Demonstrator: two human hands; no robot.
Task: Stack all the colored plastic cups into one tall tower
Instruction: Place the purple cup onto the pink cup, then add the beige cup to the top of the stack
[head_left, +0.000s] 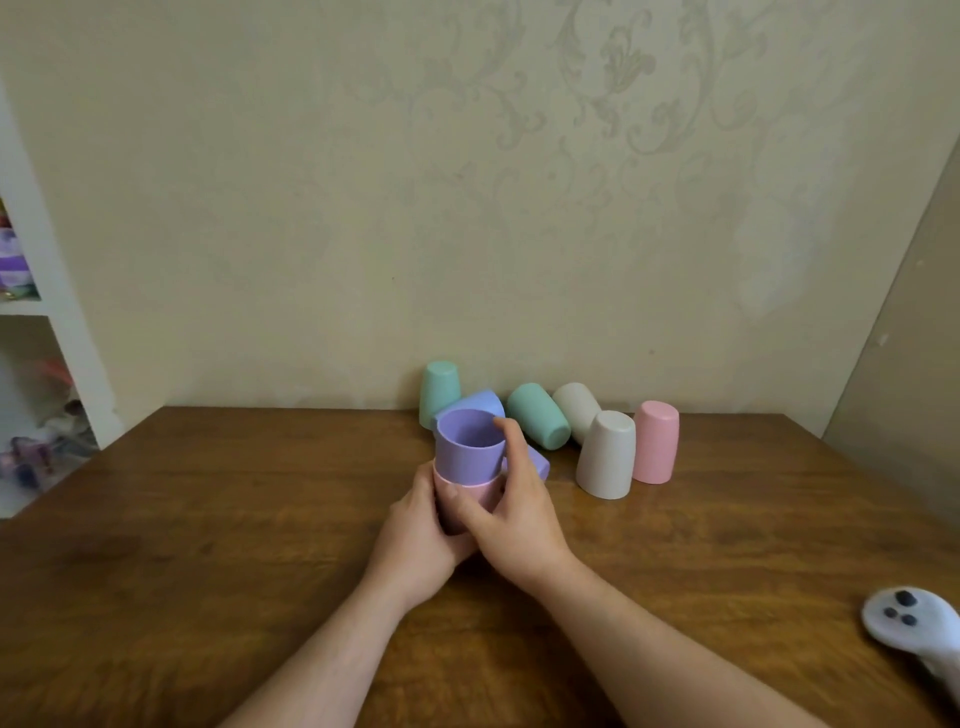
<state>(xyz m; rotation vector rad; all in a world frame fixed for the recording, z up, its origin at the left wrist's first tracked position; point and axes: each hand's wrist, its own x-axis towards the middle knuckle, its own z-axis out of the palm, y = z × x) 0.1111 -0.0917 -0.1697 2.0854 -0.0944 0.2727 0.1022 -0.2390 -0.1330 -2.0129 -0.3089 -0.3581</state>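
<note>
A purple cup (467, 449) sits mouth-up inside a pink cup (480, 492) at the table's middle. My left hand (415, 535) wraps the pink cup from the left. My right hand (511, 512) grips both cups from the right, its fingertip on the purple rim. Behind them a blue cup (475, 405) lies tilted, and a purple piece (540, 462) peeks out past my right hand. Further back stand a green cup (439, 387) upside down, a green cup (537, 415) on its side, a white cup (576, 410) lying down, a white cup (607, 454) and a pink cup (655, 441) both upside down.
The wooden table (208, 519) meets a patterned wall at the back. A white controller (914, 623) lies at the table's right front edge. A white shelf (31, 312) with toys stands on the left.
</note>
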